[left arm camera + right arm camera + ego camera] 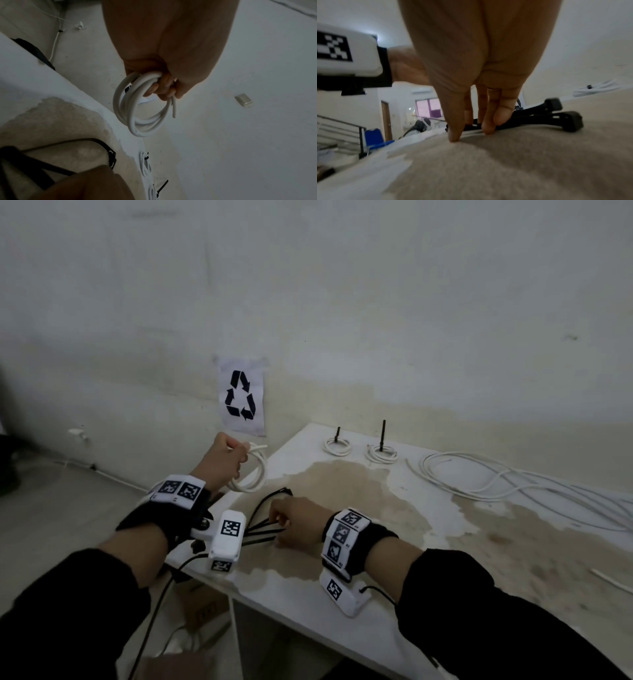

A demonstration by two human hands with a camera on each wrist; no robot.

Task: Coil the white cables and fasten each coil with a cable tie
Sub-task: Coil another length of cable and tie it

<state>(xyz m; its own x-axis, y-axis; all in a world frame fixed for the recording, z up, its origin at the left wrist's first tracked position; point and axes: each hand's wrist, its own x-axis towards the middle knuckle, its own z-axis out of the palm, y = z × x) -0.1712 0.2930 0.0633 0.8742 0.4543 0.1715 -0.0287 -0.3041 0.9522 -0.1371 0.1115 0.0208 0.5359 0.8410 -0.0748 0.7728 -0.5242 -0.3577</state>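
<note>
My left hand point(222, 458) is raised beyond the table's left edge and grips a small coil of white cable point(251, 474). In the left wrist view the fingers point(161, 88) curl round the coil point(137, 115), and a loose cable end hangs free beside it. My right hand point(294, 522) is down on the stained table point(342, 491) over a fan of several black cable ties point(263, 530). In the right wrist view its fingers point(488, 125) point straight down and touch the ties point(539, 116), with the thumb tip on the table just in front of them.
Two small white coils point(337, 445) point(382, 453), each with a black tie standing upright, lie at the table's far edge. Loose white cables point(513, 481) sprawl on the right. A recycling sign point(242, 397) is on the wall. A cardboard box point(205, 607) sits under the table.
</note>
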